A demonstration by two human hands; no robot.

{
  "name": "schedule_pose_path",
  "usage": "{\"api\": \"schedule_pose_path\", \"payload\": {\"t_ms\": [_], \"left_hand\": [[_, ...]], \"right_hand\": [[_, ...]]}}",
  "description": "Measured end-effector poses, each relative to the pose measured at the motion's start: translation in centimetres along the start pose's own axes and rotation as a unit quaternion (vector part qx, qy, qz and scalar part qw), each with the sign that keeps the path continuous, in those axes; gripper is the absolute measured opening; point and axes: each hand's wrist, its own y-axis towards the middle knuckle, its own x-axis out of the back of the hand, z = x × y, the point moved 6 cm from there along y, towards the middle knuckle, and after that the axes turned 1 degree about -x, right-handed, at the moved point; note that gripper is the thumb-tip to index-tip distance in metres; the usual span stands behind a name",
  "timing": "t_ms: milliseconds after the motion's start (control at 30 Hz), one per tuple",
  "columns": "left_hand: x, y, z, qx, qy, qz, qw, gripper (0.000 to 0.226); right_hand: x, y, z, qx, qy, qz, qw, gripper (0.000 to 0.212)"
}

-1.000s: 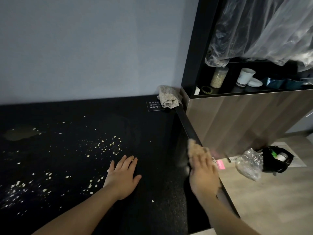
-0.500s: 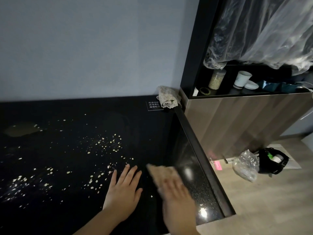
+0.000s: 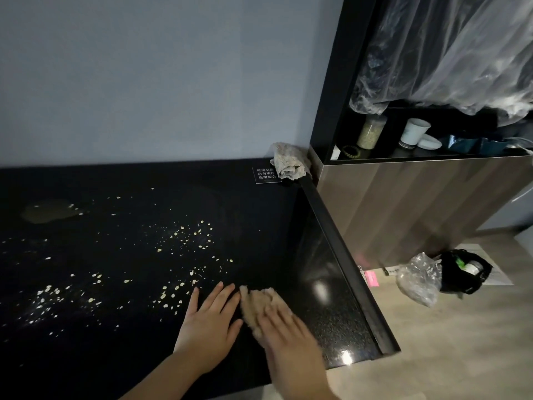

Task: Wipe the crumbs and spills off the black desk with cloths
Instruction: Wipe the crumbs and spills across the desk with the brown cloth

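Your left hand lies flat on the black surface, fingers straight and slightly spread, holding nothing. Your right hand is just beside it at 3 o'clock, fingers straight, pressing a tan cloth onto the surface. The cloth sticks out past your fingertips toward 11 o'clock, right by the left fingers; can't tell if they touch. Crumbs are scattered from 9 to 12 o'clock of the left hand, some just beside its fingertips. A pale spill sits far off at 10 o'clock, near the wall. A second cloth, crumpled, is at the back right corner, 12 o'clock of the right hand, beside a small sign.
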Motion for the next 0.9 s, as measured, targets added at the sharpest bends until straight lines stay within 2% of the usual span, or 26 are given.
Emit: {"api": "schedule_pose_path", "payload": {"t_ms": [67,167,200,233,300,400,433,467,533,600,633,700,767,833,900], "left_hand": [[0.1,0.0,0.1,-0.001,0.009,-0.007,1.0,0.071],[0.0,-0.2,0.1,0.008,0.005,0.001,1.0,0.071],[-0.1,-0.3,0.1,0.012,0.003,0.002,1.0,0.071],[-0.2,-0.5,0.1,0.014,-0.003,0.009,1.0,0.071],[-0.4,-0.7,0.0,0.013,-0.01,0.022,1.0,0.07],[-0.5,-1.0,0.2,0.012,-0.011,0.032,0.999,0.071],[-0.3,-1.1,0.2,0.013,-0.01,0.031,0.999,0.072],[-0.2,-1.1,0.4,0.014,-0.008,0.026,1.0,0.072],[0.1,-1.4,0.4,0.009,-0.01,0.024,1.0,0.066],[0.2,-1.7,0.6,-0.009,-0.015,0.017,1.0,0.052],[0.3,-1.8,0.9,-0.008,-0.009,0.011,1.0,0.051],[0.1,-1.9,2.2,0.015,-0.003,-0.006,1.0,0.057],[0.1,-2.3,3.7,0.045,-0.015,-0.017,0.999,0.065],[-0.2,-2.7,5.0,0.075,-0.034,-0.017,0.996,0.073],[-0.2,-3.2,6.2,0.101,-0.043,-0.019,0.994,0.077]], "right_hand": [[0.4,-0.1,-4.3,-0.042,-0.05,-0.003,0.998,0.036],[2.3,-1.7,-12.0,-0.263,-0.08,-0.013,0.961,0.046],[2.5,-2.1,-12.5,-0.292,-0.073,-0.023,0.953,0.052],[2.6,-2.1,-11.6,-0.291,-0.068,-0.041,0.954,0.058],[1.4,-1.9,-6.8,-0.221,-0.034,-0.035,0.974,0.065],[0.1,-1.4,0.3,-0.021,0.042,0.018,0.999,0.045],[0.0,-1.3,0.1,0.004,0.024,0.039,0.999,0.042],[-0.1,-1.0,-1.4,-0.009,0.0,0.05,0.999,0.042],[0.6,-0.5,-6.3,-0.136,-0.037,0.046,0.989,0.044],[2.0,-0.2,-9.3,-0.274,-0.071,0.045,0.958,0.048],[2.5,0.2,-9.3,-0.297,-0.08,0.058,0.95,0.049],[2.2,1.0,-6.6,-0.27,-0.022,0.083,0.959,0.06],[1.3,1.5,-1.3,-0.154,0.011,0.088,0.984,0.077],[0.0,1.1,2.6,-0.054,0.065,0.116,0.99,0.069],[-1.0,1.7,2.3,-0.009,0.004,0.149,0.989,0.058]]}}
